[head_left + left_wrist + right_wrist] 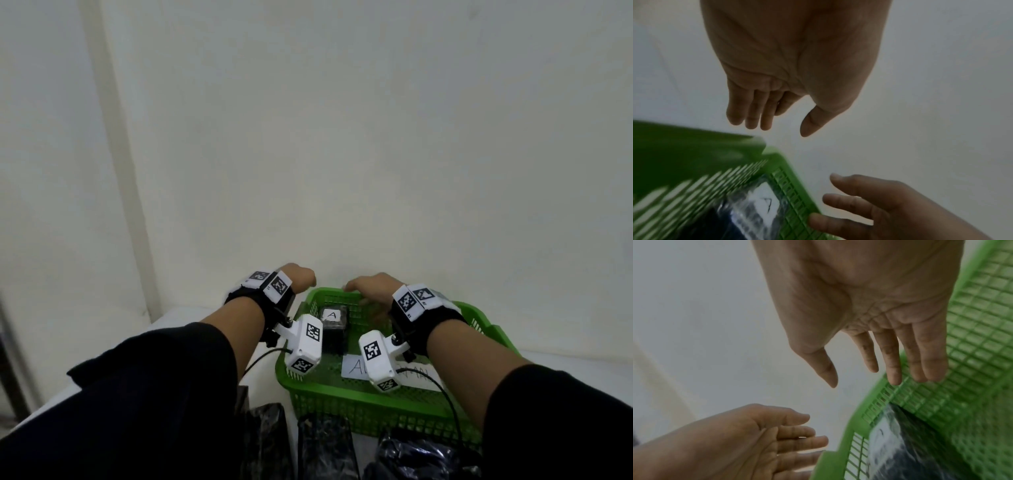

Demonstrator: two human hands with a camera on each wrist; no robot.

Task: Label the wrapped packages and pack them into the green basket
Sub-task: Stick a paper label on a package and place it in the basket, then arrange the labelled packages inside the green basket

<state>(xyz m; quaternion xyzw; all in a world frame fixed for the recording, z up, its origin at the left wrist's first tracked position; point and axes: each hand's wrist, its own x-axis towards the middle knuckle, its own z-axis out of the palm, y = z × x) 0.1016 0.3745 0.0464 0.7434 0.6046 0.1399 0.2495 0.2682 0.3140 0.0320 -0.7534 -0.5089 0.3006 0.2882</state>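
Nearly bare basket, more packages waiting

Nearest the person, three dark wrapped packages point(325, 448) lie on the worktop point(260, 363) at the bottom of the head view, none showing a label. They look like glossy film over something firm, so probably light, a little slick and crinkly. Taking one across its short sides with thumb against fingers should hold better than pinching loose wrap.

Just beyond them sits the basket point(359, 407), a stiff plastic lattice with a solid rim. A paper sheet point(352, 368) with writing lies on its floor, partly hidden by a wrist camera. One package marked "A" point(333, 327) sits at the far left corner inside.

Farthest out, the left hand point(298, 278) hangs beyond that corner, fingers loosely spread and holding nothing. The right hand point(371, 289) is likewise open, its fingers over the far rim; whether they touch it I cannot tell.
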